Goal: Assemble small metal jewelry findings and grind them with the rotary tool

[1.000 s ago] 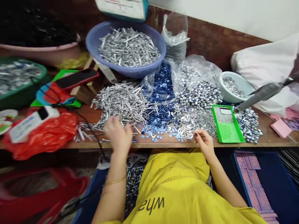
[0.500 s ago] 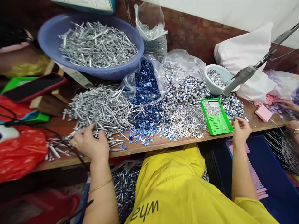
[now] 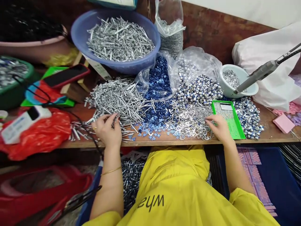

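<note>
My left hand point(image 3: 107, 130) rests at the near edge of a heap of silver metal rods point(image 3: 119, 97), fingers curled and pinching some of the rods. My right hand point(image 3: 218, 127) lies on a pile of small silver crescent pieces point(image 3: 190, 121), right beside a green perforated tray point(image 3: 227, 119); its fingers are bent down into the pieces and what they hold is hidden. Blue star-shaped pieces point(image 3: 154, 117) lie between the two hands.
A blue basin of rods point(image 3: 116, 39) stands behind. Blue-and-silver beads point(image 3: 199, 91), plastic bags, a white bowl point(image 3: 238, 83) and a grey handheld tool point(image 3: 258, 73) are at the right. A phone point(image 3: 67, 75), red bag point(image 3: 39, 133) and green tub sit left.
My right hand moved left from the tray's right edge onto the crescent pile. My left hand shifted slightly along the rod heap. The view swung back left.
</note>
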The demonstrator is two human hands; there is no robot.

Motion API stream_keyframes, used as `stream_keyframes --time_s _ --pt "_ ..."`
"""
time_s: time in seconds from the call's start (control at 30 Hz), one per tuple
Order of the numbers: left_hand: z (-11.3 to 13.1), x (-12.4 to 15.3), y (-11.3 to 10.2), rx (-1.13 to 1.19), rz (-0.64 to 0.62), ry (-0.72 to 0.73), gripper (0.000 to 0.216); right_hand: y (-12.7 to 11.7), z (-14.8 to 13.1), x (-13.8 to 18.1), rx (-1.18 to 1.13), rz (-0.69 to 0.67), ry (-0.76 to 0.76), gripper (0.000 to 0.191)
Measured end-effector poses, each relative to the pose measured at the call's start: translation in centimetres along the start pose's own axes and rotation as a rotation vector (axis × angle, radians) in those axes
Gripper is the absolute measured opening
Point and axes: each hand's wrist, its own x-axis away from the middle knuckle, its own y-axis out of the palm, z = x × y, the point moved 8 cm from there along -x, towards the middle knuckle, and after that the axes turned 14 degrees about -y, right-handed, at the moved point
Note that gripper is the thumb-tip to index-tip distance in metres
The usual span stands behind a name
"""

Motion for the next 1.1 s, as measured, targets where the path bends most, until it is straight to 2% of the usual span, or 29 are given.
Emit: stream_keyframes --time_s 0.07,0.2,0.43,0.53,0.63,0.8,1.0,1.1 --pt "0.6 0.3 -0.3 -0.04 0.03 0.02 0.034 3.7 -1.7 -1.0 -0.02 -0.143 -0.023 0.016" --pt "1.0 0.8 -1.0 -0.071 0.084 0.034 0.028 7.2 -2.1 -2.6 0.045 -0.172 -0.013 0.015" --pt "-0.3 0.6 -0.3 -0.011 0.041 0.028 0.032 9.5 -2.4 -4.7 0.182 -0.228 -0.071 0.015" --pt "0.3 0.9 0.1 -0.023 0.005 0.065 0.035 10.2 -2.2 -5.1 0.148 -0.232 -0.07 0.011" --pt "2.6 2.1 0.6 0.036 -0.065 0.133 0.032 10.2 -1.4 -5.1 -0.041 -0.136 0.003 0.01" --pt "7.2 4.1 3.3 0.273 -0.243 0.121 0.024 9.0 0.9 -4.4 -0.304 0.176 0.212 0.021" --pt "11.0 4.9 5.6 0.361 -0.307 0.178 0.026 7.6 0.0 -5.3 -0.249 0.243 0.104 0.011" --pt "11.6 5.0 5.9 0.353 -0.347 0.158 0.035 7.8 0.7 -5.3 -0.357 0.268 0.172 0.013"
